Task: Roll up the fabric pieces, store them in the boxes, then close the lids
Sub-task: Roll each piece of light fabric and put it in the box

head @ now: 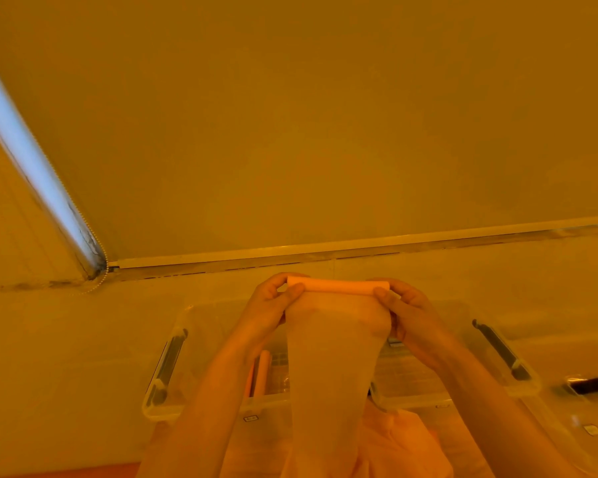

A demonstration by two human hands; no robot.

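Far edge: the tabletop (66, 339) is ending at a pale rail along the wall; open surface is lying between that rail and the boxes.
Left room: bare tabletop is stretching from the left box (173, 374) out toward the left edge.
Right room: a dark blurred object (592, 384) is sitting near the right edge, beside the right box (497, 367).
Boxes: two clear plastic boxes are standing side by side mid-table, lids off, dark latch handles on their outer ends.
Fabric piece (332, 357): held up above the gap between the boxes; its top is wound into a tight tube, the loose tail is hanging down toward the near edge.
Left hand (273, 305): gripping the tube's left end, thumb in front, fingers curled behind.
Right hand (404, 305): gripping the right end the same way.
Stored roll (261, 374): a slim cylinder is lying inside the left box, below the left forearm.
Near edge: more cloth (404, 443) is lying crumpled there.
Texture: the fabric is looking thin, smooth, semi-sheer; everything is tinted orange.
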